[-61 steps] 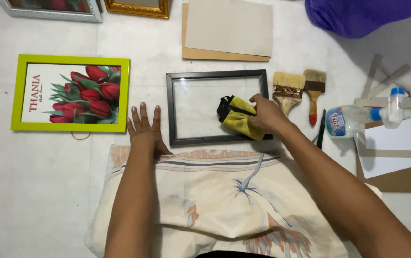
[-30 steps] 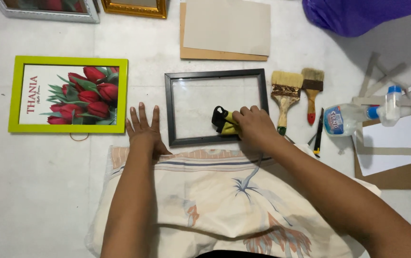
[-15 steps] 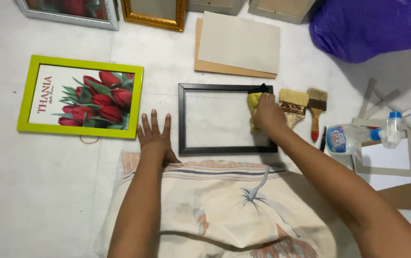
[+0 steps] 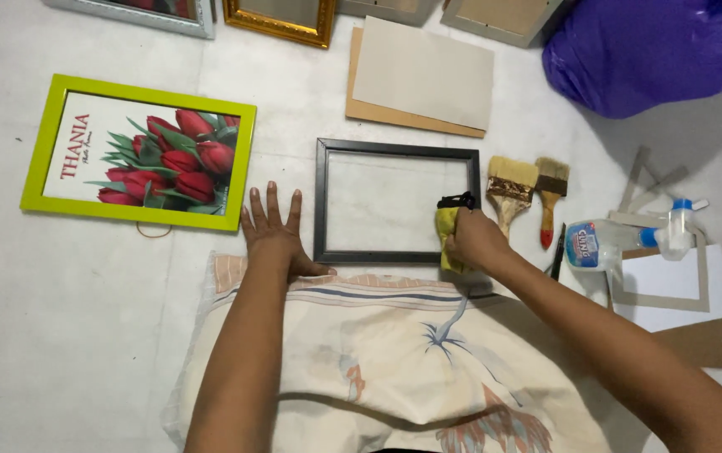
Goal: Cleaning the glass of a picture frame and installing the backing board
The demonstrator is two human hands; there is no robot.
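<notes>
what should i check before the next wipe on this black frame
1. Cloth gripped in right hand: ok.
2. Cloth on frame: ok, at its lower right corner.
3. Left hand steadying frame: not ok, flat on the floor beside it.
4. Brushes off the frame: ok, just right of it.
5. Spray bottle within reach: ok, lying to the right.
6. Glass free of smears: cannot tell.

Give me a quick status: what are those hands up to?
Right hand presses yellow cloth on black frame, right edge. Left hand flat on floor beside frame. Two brushes lie just right, apart.
</notes>
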